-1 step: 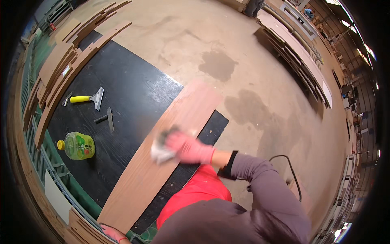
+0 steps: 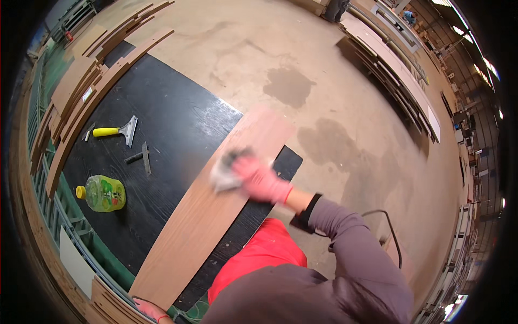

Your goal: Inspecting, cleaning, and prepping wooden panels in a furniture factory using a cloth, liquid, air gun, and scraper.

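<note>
A long wood-grain board lies slantwise across a black tabletop. My right hand, in a pink glove, presses a whitish rag against the board's face, past its middle. Motion smears both, so the rag's exact form is unclear. At the near left end, my left hand, also gloved in pink, grips the board's edge; some of its fingers are hidden. Left of the board lie a yellow-handled scraper, a small dark blade-like tool and a yellow-capped bottle of yellow-green liquid.
Brown wooden strips are piled along the table's left side, above a green metal frame. Stacked panels stand across the floor at the right. A black cable loops beside my right arm. Another person's legs show at the top.
My right hand has slid the rag a little up the board, away from me and slightly to the right. My left hand stays at the near end.
</note>
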